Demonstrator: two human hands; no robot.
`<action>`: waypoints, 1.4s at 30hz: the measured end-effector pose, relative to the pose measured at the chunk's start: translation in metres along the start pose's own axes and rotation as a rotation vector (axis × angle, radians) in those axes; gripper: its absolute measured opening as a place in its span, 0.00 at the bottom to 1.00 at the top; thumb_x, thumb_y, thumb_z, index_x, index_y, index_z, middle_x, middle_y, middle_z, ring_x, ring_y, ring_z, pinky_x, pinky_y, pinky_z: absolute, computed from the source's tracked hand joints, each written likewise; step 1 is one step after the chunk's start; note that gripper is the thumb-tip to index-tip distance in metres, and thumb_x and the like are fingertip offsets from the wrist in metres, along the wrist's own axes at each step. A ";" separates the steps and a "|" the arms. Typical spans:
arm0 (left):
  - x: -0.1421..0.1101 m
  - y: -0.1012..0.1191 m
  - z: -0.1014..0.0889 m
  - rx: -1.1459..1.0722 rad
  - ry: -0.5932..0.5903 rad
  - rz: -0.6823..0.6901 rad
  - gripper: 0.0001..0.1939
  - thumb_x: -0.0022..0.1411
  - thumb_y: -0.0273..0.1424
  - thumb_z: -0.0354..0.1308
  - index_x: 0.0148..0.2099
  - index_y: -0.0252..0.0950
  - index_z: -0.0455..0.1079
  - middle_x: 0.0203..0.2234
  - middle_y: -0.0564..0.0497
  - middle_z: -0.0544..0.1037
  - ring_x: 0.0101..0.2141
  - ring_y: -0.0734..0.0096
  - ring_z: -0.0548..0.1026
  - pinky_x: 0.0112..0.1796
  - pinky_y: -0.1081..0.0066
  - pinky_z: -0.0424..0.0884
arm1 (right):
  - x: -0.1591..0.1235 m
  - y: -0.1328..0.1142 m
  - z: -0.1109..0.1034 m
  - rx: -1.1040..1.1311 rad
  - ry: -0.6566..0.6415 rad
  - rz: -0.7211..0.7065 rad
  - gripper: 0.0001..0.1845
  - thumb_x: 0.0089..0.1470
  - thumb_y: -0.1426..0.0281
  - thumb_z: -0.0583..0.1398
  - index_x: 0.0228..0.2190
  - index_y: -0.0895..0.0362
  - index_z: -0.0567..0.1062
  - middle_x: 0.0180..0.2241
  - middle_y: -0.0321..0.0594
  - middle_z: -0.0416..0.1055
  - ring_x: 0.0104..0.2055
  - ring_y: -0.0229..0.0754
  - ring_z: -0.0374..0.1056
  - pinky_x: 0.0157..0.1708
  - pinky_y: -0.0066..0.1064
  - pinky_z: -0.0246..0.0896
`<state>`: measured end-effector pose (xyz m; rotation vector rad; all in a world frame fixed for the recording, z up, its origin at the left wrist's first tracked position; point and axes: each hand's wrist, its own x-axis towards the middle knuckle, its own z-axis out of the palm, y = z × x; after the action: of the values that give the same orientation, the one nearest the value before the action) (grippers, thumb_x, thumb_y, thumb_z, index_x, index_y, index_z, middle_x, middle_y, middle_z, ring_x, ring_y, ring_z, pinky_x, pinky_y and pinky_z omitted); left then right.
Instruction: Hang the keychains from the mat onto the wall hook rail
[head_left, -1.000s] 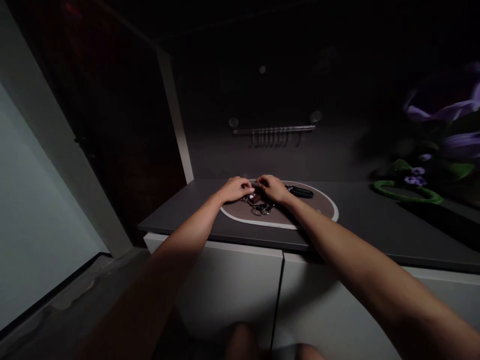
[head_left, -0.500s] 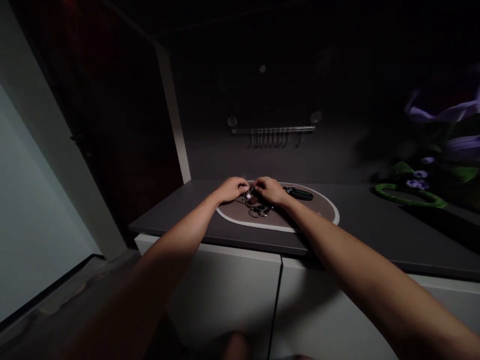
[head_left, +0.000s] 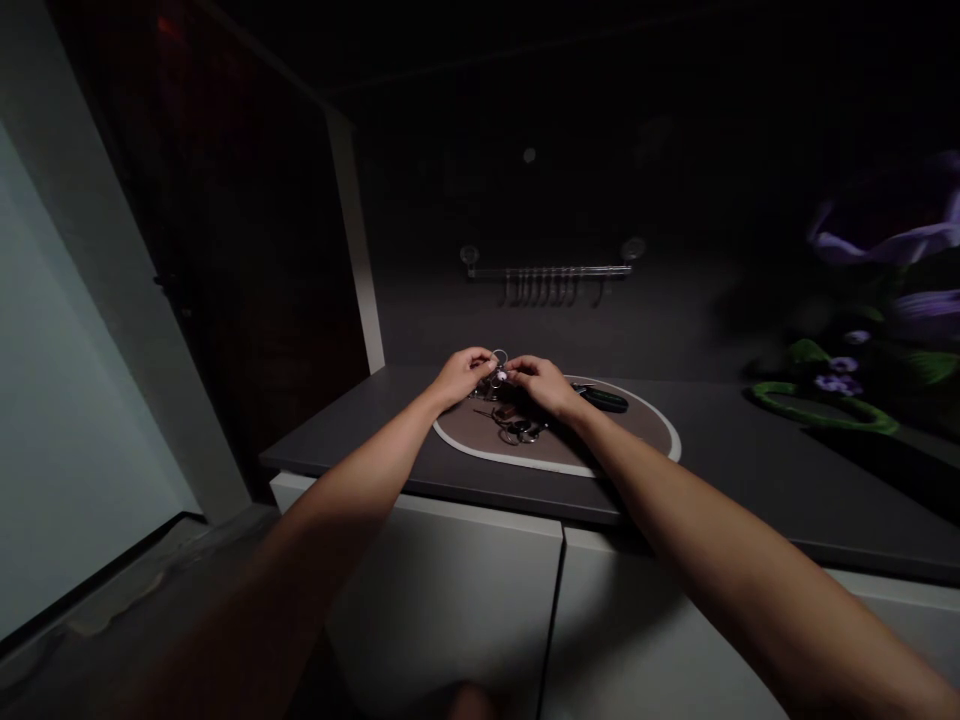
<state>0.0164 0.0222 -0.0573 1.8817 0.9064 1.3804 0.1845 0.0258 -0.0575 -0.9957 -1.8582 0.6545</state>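
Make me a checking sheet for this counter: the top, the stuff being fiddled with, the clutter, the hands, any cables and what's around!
Surface: dark counter, with a white-edged oval mat.
Job's things: metal ring, raised; pale trinket just below it.
Clutter: dark case and brown block on the mat.
Hands: left hand pinches the ring; right hand has fingertips near the trinket, grip unclear.
Cables: nothing seen.
Surroundings: hook rail behind; purple flowers rightward.

Metal ring (head_left: 500, 353) and pale charm (head_left: 502, 376), held up

Thin and silvery, the ring stands roughly upright at the far left part of the oval mat (head_left: 465, 426); the small whitish-purple charm sits just below it, any link too small to tell.
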 end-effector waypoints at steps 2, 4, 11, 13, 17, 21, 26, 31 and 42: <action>0.001 0.000 0.001 -0.072 0.026 -0.022 0.14 0.48 0.36 0.59 0.35 0.32 0.67 0.26 0.51 0.73 0.27 0.76 0.69 0.31 0.75 0.63 | 0.000 -0.002 0.000 0.076 0.007 -0.002 0.09 0.43 0.70 0.57 0.30 0.57 0.73 0.30 0.36 0.71 0.32 0.35 0.64 0.36 0.27 0.57; 0.001 0.000 0.003 -0.133 0.034 -0.026 0.15 0.47 0.36 0.60 0.35 0.32 0.67 0.25 0.52 0.73 0.27 0.76 0.70 0.31 0.75 0.64 | 0.000 -0.005 -0.001 0.149 0.020 -0.007 0.10 0.43 0.69 0.57 0.30 0.57 0.73 0.29 0.36 0.71 0.31 0.35 0.63 0.35 0.27 0.57; 0.000 0.000 0.008 -0.282 0.016 -0.086 0.17 0.45 0.38 0.62 0.35 0.32 0.66 0.22 0.53 0.73 0.22 0.78 0.69 0.28 0.74 0.66 | -0.004 -0.015 -0.001 0.326 0.027 -0.022 0.12 0.41 0.63 0.60 0.29 0.58 0.73 0.25 0.35 0.69 0.25 0.32 0.59 0.26 0.24 0.55; 0.000 0.000 0.009 -0.310 0.018 -0.096 0.18 0.45 0.38 0.62 0.34 0.31 0.65 0.22 0.53 0.73 0.21 0.78 0.69 0.28 0.73 0.67 | -0.004 -0.014 -0.001 0.344 0.027 -0.023 0.13 0.40 0.63 0.62 0.28 0.59 0.73 0.25 0.34 0.68 0.25 0.31 0.59 0.26 0.24 0.55; -0.001 0.003 0.012 -0.344 0.009 -0.106 0.19 0.43 0.39 0.63 0.33 0.31 0.65 0.22 0.53 0.73 0.22 0.78 0.70 0.28 0.73 0.68 | -0.003 -0.011 0.000 0.346 0.032 -0.025 0.14 0.39 0.62 0.62 0.26 0.59 0.73 0.24 0.34 0.68 0.24 0.31 0.58 0.25 0.23 0.54; -0.002 0.006 0.013 -0.359 0.006 -0.108 0.19 0.42 0.39 0.64 0.32 0.31 0.66 0.22 0.53 0.73 0.22 0.77 0.70 0.29 0.73 0.68 | -0.005 -0.012 0.000 0.334 0.053 -0.029 0.15 0.39 0.60 0.62 0.26 0.59 0.73 0.24 0.34 0.68 0.24 0.31 0.59 0.25 0.24 0.54; -0.001 0.004 0.014 -0.313 0.011 -0.076 0.18 0.43 0.38 0.63 0.33 0.32 0.67 0.23 0.52 0.74 0.24 0.77 0.71 0.29 0.74 0.67 | -0.005 -0.013 0.002 0.307 0.102 -0.049 0.15 0.40 0.58 0.60 0.26 0.58 0.71 0.23 0.33 0.66 0.24 0.32 0.58 0.27 0.25 0.54; 0.000 0.000 0.013 -0.193 0.050 0.012 0.17 0.48 0.40 0.59 0.35 0.31 0.68 0.26 0.49 0.75 0.29 0.73 0.72 0.33 0.73 0.66 | 0.005 -0.010 0.004 0.240 0.176 -0.097 0.15 0.42 0.58 0.58 0.25 0.59 0.68 0.23 0.33 0.64 0.27 0.33 0.58 0.31 0.27 0.55; 0.003 -0.003 -0.003 0.457 0.399 0.052 0.14 0.58 0.34 0.45 0.28 0.33 0.68 0.22 0.50 0.73 0.25 0.74 0.69 0.29 0.75 0.60 | 0.063 -0.036 -0.008 0.413 0.338 0.103 0.06 0.51 0.68 0.53 0.26 0.57 0.62 0.22 0.31 0.63 0.21 0.30 0.60 0.23 0.24 0.60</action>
<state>0.0133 0.0268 -0.0571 1.9925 1.4828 1.7283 0.1610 0.0601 0.0029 -0.8678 -1.3168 0.8342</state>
